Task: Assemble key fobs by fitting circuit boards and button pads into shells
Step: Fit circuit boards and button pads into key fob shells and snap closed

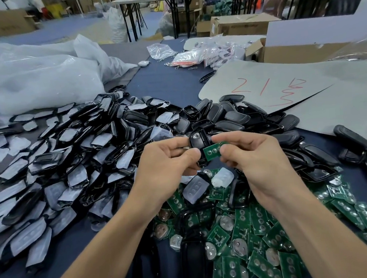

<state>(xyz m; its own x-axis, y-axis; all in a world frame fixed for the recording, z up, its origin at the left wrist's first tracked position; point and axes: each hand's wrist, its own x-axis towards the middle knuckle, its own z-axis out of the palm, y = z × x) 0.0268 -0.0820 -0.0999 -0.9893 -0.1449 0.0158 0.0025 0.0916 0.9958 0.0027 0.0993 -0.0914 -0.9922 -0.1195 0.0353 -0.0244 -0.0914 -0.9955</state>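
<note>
My left hand grips a black key fob shell between thumb and fingers, held above the table. My right hand pinches a small green circuit board whose left end touches the shell's open side. Below my hands lies a heap of green circuit boards with round battery contacts. Two translucent white button pads lie on top of that heap. A pile of black shells with film-covered faces spreads to the left, and plain black shell halves are heaped behind my hands.
A grey sheet with red writing lies at the right. White plastic bags bulk at the far left. Small packets and a cardboard box sit at the table's far side. More black shells lie at the right edge.
</note>
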